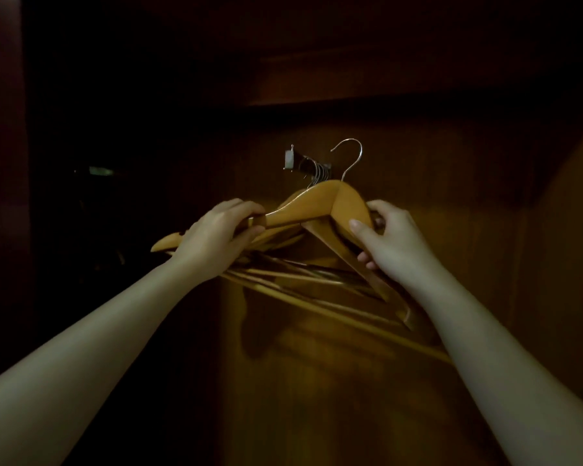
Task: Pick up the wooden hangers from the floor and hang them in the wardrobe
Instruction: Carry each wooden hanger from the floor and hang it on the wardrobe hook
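I'm gripping the hanger point(317, 203) w/ left hand point(216, 227) & right hand point(389, 242) — hanging step; next, I think, its hook point(360, 155) needs slipping over the rail point(290, 160).

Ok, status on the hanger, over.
Left hand and right hand both grip the front hanger. Its hook not yet on the rail. Hung hangers crowd the rail.
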A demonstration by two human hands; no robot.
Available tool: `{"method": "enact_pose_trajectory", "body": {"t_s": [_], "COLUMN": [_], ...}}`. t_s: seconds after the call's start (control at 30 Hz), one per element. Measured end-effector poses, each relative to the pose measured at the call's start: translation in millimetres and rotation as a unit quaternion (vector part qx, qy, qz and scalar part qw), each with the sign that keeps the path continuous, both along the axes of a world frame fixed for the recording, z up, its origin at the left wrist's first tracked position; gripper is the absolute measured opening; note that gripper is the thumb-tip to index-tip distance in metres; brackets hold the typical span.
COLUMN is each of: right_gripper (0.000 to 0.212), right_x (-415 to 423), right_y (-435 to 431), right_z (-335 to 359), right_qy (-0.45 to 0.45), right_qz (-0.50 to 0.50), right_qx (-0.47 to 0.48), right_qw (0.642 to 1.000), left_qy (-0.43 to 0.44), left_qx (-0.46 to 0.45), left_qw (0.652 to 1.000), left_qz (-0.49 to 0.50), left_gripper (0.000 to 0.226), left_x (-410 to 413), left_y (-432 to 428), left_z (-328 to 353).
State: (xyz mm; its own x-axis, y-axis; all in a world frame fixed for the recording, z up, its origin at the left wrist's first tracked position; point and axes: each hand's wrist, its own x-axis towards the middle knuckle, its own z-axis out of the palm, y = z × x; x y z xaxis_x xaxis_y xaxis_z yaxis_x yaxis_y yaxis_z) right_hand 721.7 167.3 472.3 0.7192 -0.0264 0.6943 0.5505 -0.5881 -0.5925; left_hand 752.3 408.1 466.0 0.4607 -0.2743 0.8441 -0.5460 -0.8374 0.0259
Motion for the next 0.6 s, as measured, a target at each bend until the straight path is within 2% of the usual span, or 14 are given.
{"method": "enact_pose_trajectory", "body": {"t_s": [0.23, 0.6], "right_gripper": [0.055, 0.054], "right_x": [45.1, 58.7], "right_y": [15.6, 39.9], "right_z": [39.2, 33.1], "right_qy": [0.001, -0.011], "right_qz": [-0.032, -0.076], "right_qx": [-0.001, -0.099], "right_qw": [0.999, 0.992], "left_qy": [-0.033, 0.022], "left_qx": [0.027, 0.017], "left_qw": [0.999, 0.999], "left_qz": [0.029, -0.018], "left_gripper": [0.03, 0.03], "left_x": [40.7, 81.7], "left_y": [14.7, 36.4], "left_z": [37.1, 5.1]}}
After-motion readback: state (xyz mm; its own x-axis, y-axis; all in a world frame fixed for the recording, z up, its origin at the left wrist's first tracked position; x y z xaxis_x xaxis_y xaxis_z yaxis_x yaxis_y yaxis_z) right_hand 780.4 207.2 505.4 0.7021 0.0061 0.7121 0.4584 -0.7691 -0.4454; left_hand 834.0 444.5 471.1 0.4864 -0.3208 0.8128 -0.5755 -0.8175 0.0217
